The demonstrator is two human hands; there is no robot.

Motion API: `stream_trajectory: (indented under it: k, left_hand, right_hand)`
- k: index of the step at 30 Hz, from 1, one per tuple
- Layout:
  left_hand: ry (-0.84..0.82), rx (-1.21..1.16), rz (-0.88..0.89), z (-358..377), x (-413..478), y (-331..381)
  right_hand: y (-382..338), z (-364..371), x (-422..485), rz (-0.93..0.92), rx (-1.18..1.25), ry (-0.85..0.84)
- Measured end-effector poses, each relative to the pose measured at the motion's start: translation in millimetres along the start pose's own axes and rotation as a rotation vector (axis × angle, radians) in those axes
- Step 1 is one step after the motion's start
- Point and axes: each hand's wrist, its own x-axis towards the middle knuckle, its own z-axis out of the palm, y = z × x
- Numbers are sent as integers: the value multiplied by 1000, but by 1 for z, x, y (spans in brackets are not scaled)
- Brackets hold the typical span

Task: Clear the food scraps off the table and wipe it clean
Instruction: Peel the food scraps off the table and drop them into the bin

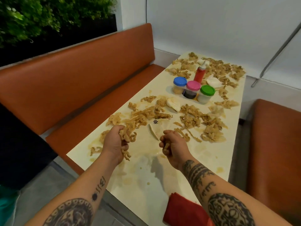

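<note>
Tan, stringy food scraps (192, 118) cover the cream rectangular table (146, 173) from mid-length to the far wall. Your left hand (116, 142) clutches a bunch; your right hand (172, 144) grips a smaller clump. Smeared bare surface lies nearest you, red folded cloth (182, 207) at its near edge.

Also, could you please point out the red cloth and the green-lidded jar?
red cloth (182, 211): head view, middle of its visible top.
green-lidded jar (206, 93): head view, front of its lid.
</note>
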Motion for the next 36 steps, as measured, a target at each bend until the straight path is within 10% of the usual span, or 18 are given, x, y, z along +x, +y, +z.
stream_trajectory:
  k: [21, 36]
  left_hand:
    - [-442, 331, -441, 186, -65, -94]
    - [-763, 676, -441, 410, -207, -268]
  right_hand:
    - [-43, -193, -92, -129, 462, 430]
    - [-61, -442, -168, -239, 701, 1092]
